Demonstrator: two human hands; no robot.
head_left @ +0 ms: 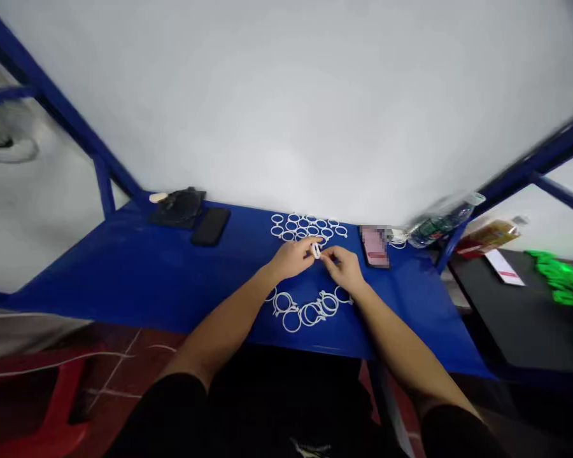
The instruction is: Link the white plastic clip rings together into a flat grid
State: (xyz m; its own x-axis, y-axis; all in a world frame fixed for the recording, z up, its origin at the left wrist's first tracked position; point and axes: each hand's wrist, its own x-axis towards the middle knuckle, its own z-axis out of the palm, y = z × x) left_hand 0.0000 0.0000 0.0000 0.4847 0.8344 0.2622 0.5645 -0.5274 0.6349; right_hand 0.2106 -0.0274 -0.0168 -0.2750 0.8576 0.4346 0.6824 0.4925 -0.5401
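Your left hand and right hand narrowly pinch a white ring; thin, round loops lie on the smooth blue worktop.

On the blue bench, a black phone lies just beside a dark bag at the left, a lit phone near a plastic bottle at the right, and a red stool stands below.

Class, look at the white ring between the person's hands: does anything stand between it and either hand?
Nothing visible does. The left hand holds the white ring, and the right hand is at its edge, with no object between; whether that hand touches is too small to tell.
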